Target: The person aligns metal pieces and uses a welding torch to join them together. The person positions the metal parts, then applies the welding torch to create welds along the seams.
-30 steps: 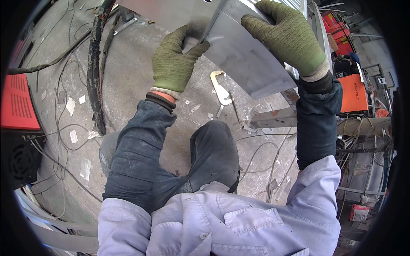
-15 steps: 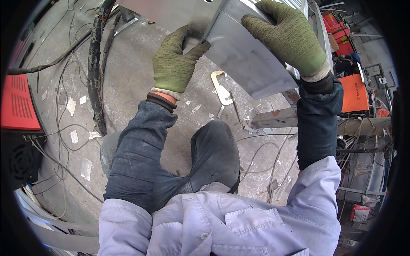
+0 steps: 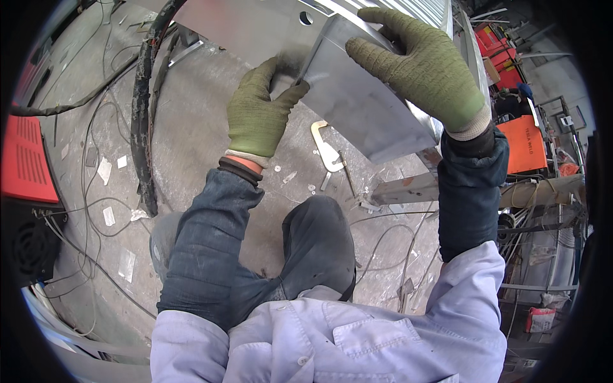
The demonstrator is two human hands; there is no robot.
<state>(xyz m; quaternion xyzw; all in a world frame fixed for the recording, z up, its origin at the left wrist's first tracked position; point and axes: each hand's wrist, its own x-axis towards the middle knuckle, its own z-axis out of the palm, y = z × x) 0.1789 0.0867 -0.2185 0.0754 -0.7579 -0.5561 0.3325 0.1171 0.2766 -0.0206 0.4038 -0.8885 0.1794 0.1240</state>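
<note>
A bent grey sheet-metal panel (image 3: 364, 108) slants down at the top middle, its corner edge facing me. My left hand (image 3: 258, 118), in a green work glove, has its thumb on the panel's left edge and its fingers closed around it; some fingertips are hidden behind the metal. My right hand (image 3: 428, 70), gloved alike, is over the panel's upper right edge, thumb and fingers spread apart. Whether its fingertips touch the metal I cannot tell. Left of the panel runs a flat metal sheet (image 3: 255, 25) with a round hole.
On the concrete floor lies a locking clamp (image 3: 327, 150), near a steel beam (image 3: 405, 189). A thick black cable (image 3: 142, 121) hangs at the left. Thin cables and scraps surround a red-and-black machine (image 3: 29, 156). An orange machine (image 3: 523, 143) stands at the right.
The panel and both hands sit slightly lower in view, and the sheet's round hole now shows fully. My right thumb and fingers have shifted a little left over the panel.
</note>
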